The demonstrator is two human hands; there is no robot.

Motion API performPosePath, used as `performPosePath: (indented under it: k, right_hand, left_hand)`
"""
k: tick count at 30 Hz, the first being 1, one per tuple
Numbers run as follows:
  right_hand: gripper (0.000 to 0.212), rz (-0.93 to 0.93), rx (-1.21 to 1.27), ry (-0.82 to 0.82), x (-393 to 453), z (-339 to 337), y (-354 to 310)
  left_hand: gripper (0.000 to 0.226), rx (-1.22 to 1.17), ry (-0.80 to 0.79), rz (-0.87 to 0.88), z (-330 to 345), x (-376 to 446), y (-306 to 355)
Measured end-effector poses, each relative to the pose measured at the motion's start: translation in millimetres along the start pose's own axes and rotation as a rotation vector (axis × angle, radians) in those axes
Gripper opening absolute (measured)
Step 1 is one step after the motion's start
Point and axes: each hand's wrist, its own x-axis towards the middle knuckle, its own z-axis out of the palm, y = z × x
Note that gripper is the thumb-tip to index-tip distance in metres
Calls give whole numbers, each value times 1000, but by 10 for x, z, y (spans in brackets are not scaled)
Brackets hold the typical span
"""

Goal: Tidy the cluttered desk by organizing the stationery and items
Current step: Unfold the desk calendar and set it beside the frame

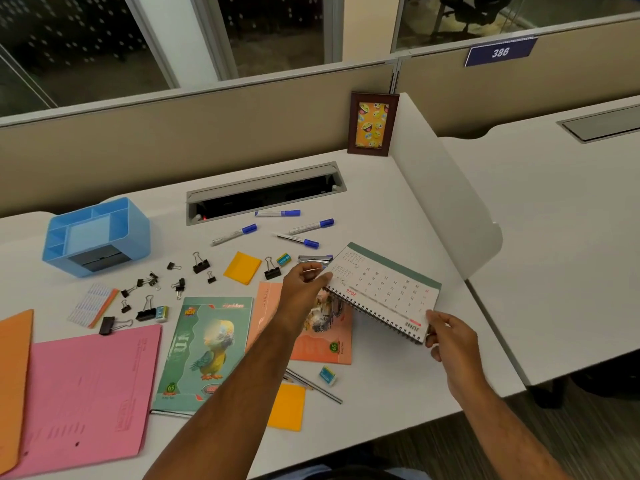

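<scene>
While 2 hands, left hand (302,285) and right hand (450,341), pinch calendar (384,289), it hangs tilted.

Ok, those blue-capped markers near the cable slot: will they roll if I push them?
Probably. The blue-capped markers look round-barrelled and lie loose on the smooth white desk, so a sideways nudge may send them rolling. They seem light and rigid, so pinching one should be easy.

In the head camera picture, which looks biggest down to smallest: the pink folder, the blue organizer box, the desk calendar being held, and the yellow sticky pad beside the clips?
1. pink folder
2. desk calendar, raised nearer the camera, so unsure against the next
3. blue organizer box
4. yellow sticky pad
</scene>
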Motion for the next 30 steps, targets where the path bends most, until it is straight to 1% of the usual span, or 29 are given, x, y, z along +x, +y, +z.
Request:
performPosePath:
  k: [4, 8, 11, 13, 18, 20, 22, 30]
  right_hand:
    - [20, 23, 129, 1, 55, -38, -138]
    - [22, 67, 267, -39, 82, -52, -270]
    - [35, 52, 341, 6, 137, -36, -306]
    - [41, 59, 355, 22, 164, -7, -318]
    - [33, 69, 325, 32, 190, 24, -320]
    - [34, 58, 303, 58, 210, 11, -304]
    - [39, 31, 278, 78, 215, 7, -303]
    - [34, -150, 244, 80, 195, 4, -275]
  left_hand:
    - [25, -78, -36, 43, -12, -57, 104]
    - [24, -105, -18, 118, -14, -96, 221]
    - [20, -104, -18, 153, -39, -113, 251]
    - [21, -107, -4, 153, -65, -127, 244]
    - [28, -72, 13, 140, -88, -104, 239]
    - [27, -51, 11, 138, -60, -78, 263]
    - [24, -24, 4, 149, -20, -47, 270]
    - [24, 167, -16, 201, 38, 43, 376]
